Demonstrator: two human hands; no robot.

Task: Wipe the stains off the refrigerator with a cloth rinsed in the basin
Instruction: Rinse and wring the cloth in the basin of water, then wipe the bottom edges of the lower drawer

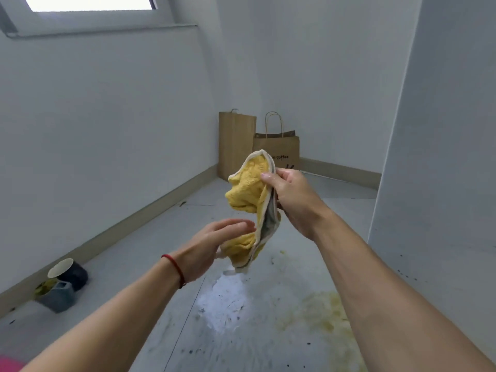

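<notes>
A yellow cloth (249, 189) with a pale hem hangs crumpled in mid-air at the middle of the view. My right hand (291, 194) pinches its upper edge between thumb and fingers. My left hand (212, 248) sits at the cloth's lower part, its fingers lying straight against the fabric. A tall pale grey panel (442, 130) with dark specks low down stands at the right; I cannot tell whether it is the refrigerator. Below the cloth, the grey surface (161, 304) carries a yellow stain (324, 310), a white patch (225, 302) and dark specks.
A tipped dark cup (71, 272) and a grey container (57, 295) lie by the left wall. Two brown paper bags (276, 149) stand in the far corner. A pink edge (8, 363) shows at the bottom left. A window (88, 1) is up left.
</notes>
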